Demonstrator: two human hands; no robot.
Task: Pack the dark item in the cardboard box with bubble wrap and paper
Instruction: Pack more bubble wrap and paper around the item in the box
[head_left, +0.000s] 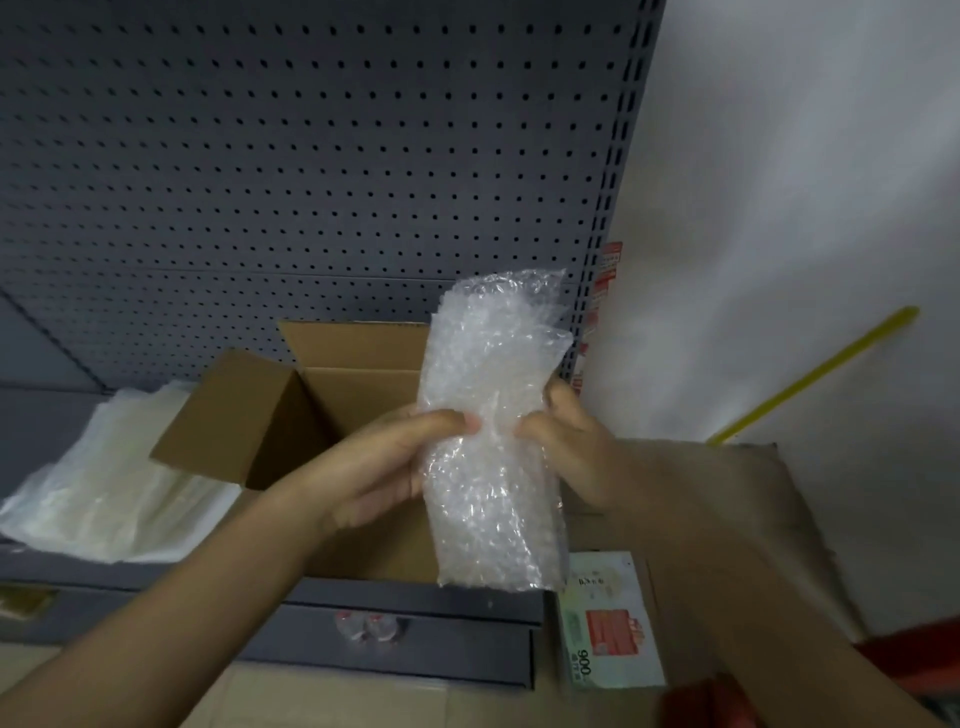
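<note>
Both hands hold a tall bundle of clear bubble wrap (493, 431) upright in front of the open cardboard box (291, 415). My left hand (379, 467) pinches the bundle's left edge at mid-height. My right hand (566, 441) grips its right edge at the same height. The box stands on a grey shelf with its flaps raised; its inside looks dark and I cannot see its bottom. The dark item is not visible; whether it is inside the wrap cannot be told.
A stack of white translucent sheets (104, 483) lies left of the box on the shelf. A grey pegboard (311, 156) backs the shelf. A flat cardboard piece (753, 519) lies at right, with a green-and-red small box (608, 623) near it. A yellow stick (815, 374) leans on the white wall.
</note>
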